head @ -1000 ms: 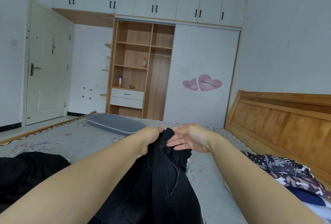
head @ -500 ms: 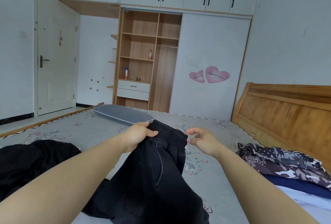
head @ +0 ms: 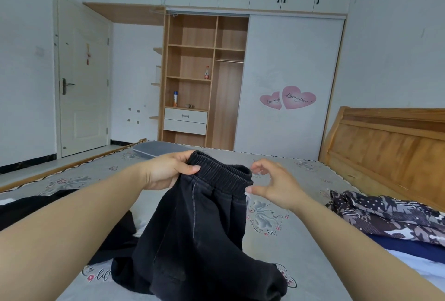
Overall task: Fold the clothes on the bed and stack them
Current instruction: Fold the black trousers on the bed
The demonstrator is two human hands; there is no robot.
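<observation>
Clothes scattered over bed [head: 301,247]: black trousers [head: 204,223] mid-bed, hoisted by waistband so legs hang and pool on sheet, likely to straighten for folding. Patterned garment pile [head: 385,214] at right near headboard, apart, perhaps stack site. More dark clothes [head: 36,206] at left, awaiting turn. Left hand [head: 166,170] grips waistband corner, thumb over elastic. Right hand [head: 274,186] fingers spread in loose curl beside opposite corner, holding nothing, seemingly poised to pinch.
</observation>
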